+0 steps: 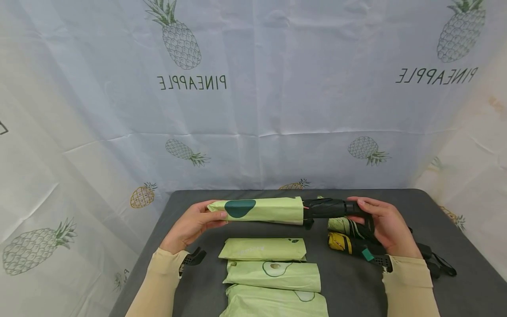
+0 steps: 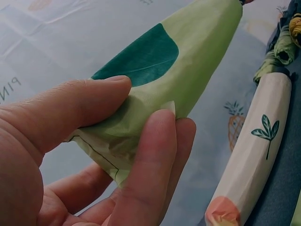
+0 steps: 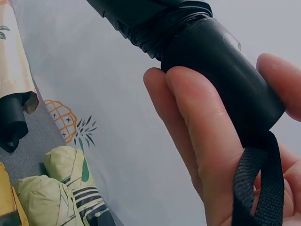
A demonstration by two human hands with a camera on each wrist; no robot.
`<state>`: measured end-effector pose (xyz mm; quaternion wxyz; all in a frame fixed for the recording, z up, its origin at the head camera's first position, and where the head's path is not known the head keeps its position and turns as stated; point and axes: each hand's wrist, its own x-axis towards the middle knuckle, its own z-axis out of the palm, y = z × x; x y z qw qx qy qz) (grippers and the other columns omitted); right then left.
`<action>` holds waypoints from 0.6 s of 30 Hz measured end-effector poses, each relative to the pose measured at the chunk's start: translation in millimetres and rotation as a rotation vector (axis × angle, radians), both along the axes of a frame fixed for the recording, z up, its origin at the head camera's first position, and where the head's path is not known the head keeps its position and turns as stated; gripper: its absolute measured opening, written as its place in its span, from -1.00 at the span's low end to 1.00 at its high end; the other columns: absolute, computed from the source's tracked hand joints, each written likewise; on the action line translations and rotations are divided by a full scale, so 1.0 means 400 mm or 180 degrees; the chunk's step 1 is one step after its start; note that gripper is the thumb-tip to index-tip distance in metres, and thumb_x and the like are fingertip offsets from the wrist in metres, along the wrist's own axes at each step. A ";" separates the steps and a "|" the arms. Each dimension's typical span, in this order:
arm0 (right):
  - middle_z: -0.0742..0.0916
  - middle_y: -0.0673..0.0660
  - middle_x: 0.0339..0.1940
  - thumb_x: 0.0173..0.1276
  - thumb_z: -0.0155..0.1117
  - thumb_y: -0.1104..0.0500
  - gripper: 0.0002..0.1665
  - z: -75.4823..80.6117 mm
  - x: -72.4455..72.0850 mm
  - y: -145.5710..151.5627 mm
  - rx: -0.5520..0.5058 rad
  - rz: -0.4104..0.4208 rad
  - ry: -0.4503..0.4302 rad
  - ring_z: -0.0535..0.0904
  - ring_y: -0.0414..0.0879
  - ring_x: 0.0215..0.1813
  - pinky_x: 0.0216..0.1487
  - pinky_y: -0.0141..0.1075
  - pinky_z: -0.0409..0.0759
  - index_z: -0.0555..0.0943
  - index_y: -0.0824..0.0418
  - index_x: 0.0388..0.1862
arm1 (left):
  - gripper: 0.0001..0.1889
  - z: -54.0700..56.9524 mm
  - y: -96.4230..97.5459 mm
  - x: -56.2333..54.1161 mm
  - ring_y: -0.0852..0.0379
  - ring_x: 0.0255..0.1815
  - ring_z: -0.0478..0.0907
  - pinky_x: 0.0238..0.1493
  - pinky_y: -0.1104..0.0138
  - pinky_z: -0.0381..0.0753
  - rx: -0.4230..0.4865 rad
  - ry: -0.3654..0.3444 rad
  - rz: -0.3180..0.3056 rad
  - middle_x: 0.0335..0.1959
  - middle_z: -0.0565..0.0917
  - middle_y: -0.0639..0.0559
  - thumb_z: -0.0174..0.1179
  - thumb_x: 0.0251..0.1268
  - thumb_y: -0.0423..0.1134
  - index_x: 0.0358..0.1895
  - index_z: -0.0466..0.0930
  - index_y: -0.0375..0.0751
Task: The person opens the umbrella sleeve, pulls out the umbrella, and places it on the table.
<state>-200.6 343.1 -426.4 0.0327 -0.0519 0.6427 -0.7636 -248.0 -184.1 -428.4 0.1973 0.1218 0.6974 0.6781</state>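
A folded black umbrella (image 1: 326, 208) lies level above the table, its far part inside a light green umbrella sleeve (image 1: 273, 210) with a dark green patch. My left hand (image 1: 196, 222) pinches the sleeve's closed left end between thumb and fingers; in the left wrist view that end is creased and slack. At the other end my right hand (image 1: 386, 220) grips the black handle (image 3: 225, 75), with a wrist strap (image 3: 275, 174) hanging by the palm. A stretch of dark folded canopy shows between sleeve mouth and handle.
Three flat green sleeves (image 1: 273, 276) lie stacked toward the front of the grey table (image 1: 348, 286). Bare folded umbrellas, light green (image 1: 339, 226) and yellow (image 1: 338, 243), lie under my right forearm. A pale sleeved umbrella (image 2: 254, 150) lies behind. Pineapple-print cloth (image 1: 257, 110) hangs around.
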 end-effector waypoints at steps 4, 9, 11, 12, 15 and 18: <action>0.78 -0.23 0.13 0.77 0.12 0.16 -0.65 0.001 0.001 0.007 -0.0027 -0.0022 -0.0059 0.85 -0.19 -0.01 0.07 -0.41 0.84 0.80 0.05 0.25 | -0.39 -0.001 -0.002 0.000 0.05 0.15 0.78 0.34 0.14 0.80 0.0006 -0.0033 0.0012 0.14 0.73 -0.04 0.38 0.54 -0.27 0.54 0.45 -0.33; 0.77 -0.25 0.16 0.77 0.12 0.17 -0.65 0.000 0.003 0.021 -0.0083 -0.0043 -0.0090 0.80 -0.28 0.06 0.07 -0.42 0.83 0.83 0.02 0.20 | -0.40 -0.001 -0.005 -0.001 0.07 0.14 0.79 0.34 0.15 0.80 0.0033 -0.0057 0.0025 0.14 0.72 -0.04 0.37 0.54 -0.28 0.53 0.45 -0.35; 0.77 -0.25 0.16 0.78 0.10 0.18 -0.64 0.000 0.003 0.026 -0.0129 -0.0025 -0.0084 0.81 -0.28 0.07 0.07 -0.41 0.84 0.84 0.00 0.19 | -0.41 0.000 -0.006 0.000 0.07 0.14 0.79 0.34 0.15 0.80 0.0051 -0.0070 0.0028 0.14 0.73 -0.04 0.37 0.54 -0.28 0.53 0.45 -0.35; 0.77 -0.25 0.15 0.78 0.09 0.18 -0.64 -0.001 0.003 0.029 -0.0169 -0.0006 -0.0092 0.82 -0.25 0.06 0.07 -0.40 0.85 0.84 -0.01 0.18 | -0.41 0.001 -0.006 0.000 0.07 0.14 0.79 0.34 0.16 0.80 0.0060 -0.0065 0.0021 0.14 0.73 -0.04 0.37 0.54 -0.28 0.53 0.45 -0.35; 0.77 -0.26 0.15 0.79 0.07 0.19 -0.62 -0.003 0.004 0.036 -0.0245 0.0029 -0.0087 0.83 -0.23 0.07 0.09 -0.39 0.85 0.84 -0.02 0.18 | -0.41 0.002 -0.006 0.002 0.05 0.14 0.80 0.36 0.15 0.79 0.0075 -0.0085 0.0037 0.13 0.74 -0.05 0.39 0.52 -0.27 0.52 0.47 -0.33; 0.77 -0.25 0.15 0.79 0.05 0.20 -0.61 -0.006 0.004 0.041 -0.0293 0.0052 -0.0078 0.84 -0.22 0.07 0.09 -0.37 0.86 0.84 -0.01 0.18 | -0.41 0.003 -0.008 0.003 0.04 0.14 0.79 0.37 0.13 0.78 0.0071 -0.0096 0.0036 0.13 0.74 -0.05 0.40 0.52 -0.26 0.51 0.48 -0.32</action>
